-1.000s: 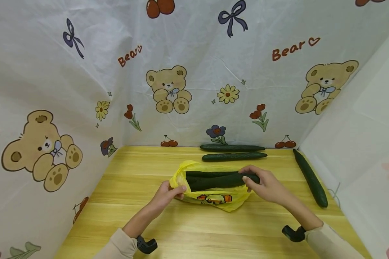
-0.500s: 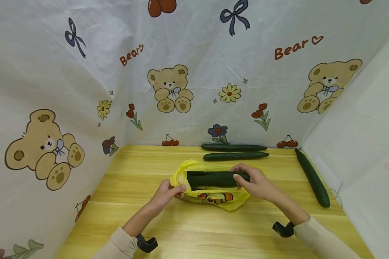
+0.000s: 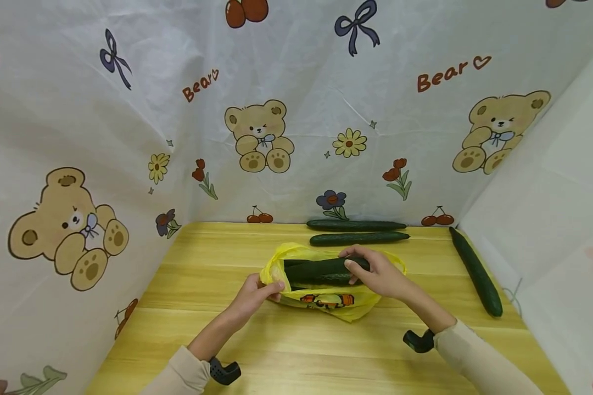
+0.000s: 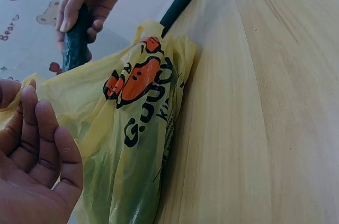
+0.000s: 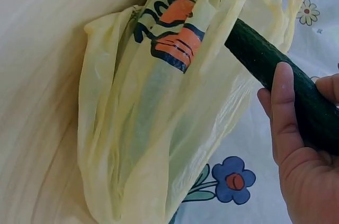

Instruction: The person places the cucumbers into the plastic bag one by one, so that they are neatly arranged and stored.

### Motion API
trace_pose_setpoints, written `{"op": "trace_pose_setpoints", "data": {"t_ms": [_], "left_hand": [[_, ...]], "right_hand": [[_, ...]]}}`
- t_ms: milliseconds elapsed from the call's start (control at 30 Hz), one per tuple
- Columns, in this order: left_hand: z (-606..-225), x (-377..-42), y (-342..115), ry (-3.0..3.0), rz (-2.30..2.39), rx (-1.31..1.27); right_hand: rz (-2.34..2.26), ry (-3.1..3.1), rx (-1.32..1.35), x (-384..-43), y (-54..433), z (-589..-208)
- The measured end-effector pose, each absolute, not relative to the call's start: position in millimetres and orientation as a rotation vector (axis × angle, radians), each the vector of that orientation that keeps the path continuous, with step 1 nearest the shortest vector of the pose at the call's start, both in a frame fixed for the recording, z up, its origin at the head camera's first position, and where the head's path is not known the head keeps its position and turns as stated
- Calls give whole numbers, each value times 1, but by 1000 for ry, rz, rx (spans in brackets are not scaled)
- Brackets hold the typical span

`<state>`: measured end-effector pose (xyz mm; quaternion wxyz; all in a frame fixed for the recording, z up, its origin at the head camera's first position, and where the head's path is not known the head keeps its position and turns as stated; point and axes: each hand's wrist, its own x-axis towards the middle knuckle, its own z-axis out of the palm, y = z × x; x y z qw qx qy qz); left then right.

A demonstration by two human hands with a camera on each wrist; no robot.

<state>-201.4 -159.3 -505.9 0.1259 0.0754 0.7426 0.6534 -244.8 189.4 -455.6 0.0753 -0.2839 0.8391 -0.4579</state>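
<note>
A yellow plastic bag [image 3: 363, 308] with an orange cartoon print lies on its side, its mouth held apart. My left hand [image 3: 256, 294] pinches the left end of the bag's rim; in the left wrist view its fingers [image 4: 45, 128] curl at the yellow plastic. At the right of the opening, my right hand [image 3: 382, 275] grips the end of a dark green cucumber [image 3: 316, 270]. That cucumber [image 5: 259, 49] slants into the bag in the right wrist view, its far end hidden by the plastic. Another dark green shape shows beside it inside the bag.
Two cucumbers lie along the back of the wooden table [image 3: 217, 340], one cucumber [image 3: 356, 225] against the patterned cloth and another cucumber [image 3: 358, 238] just in front. A further cucumber [image 3: 476, 271] lies along the right side, near the white side wall [image 3: 548, 219].
My right hand has moved left over the bag's mouth, carrying the cucumber further left within it. The left hand keeps its hold at the rim, almost in the same place.
</note>
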Motion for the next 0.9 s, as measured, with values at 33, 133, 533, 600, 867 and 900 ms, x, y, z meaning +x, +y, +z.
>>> {"op": "trace_pose_setpoints", "data": {"t_ms": [33, 133, 533, 600, 867, 900], "left_hand": [[-506, -201, -159, 2161, 1903, 220], [-507, -201, -160, 2162, 1904, 219], [-507, -201, -162, 2153, 1909, 214], [-507, -200, -162, 2147, 1909, 212], [-507, -200, -163, 2157, 1911, 229], [-507, -200, -163, 2155, 1912, 228]], "right_hand": [[-1377, 2517, -852, -245, 189, -456], [-1368, 2511, -882, -247, 188, -458], [-858, 2697, -1106, -261, 200, -454], [-762, 2710, -1133, -264, 203, -454], [-594, 2707, -1166, -275, 208, -464], [-583, 2706, -1161, -275, 209, -466]]}}
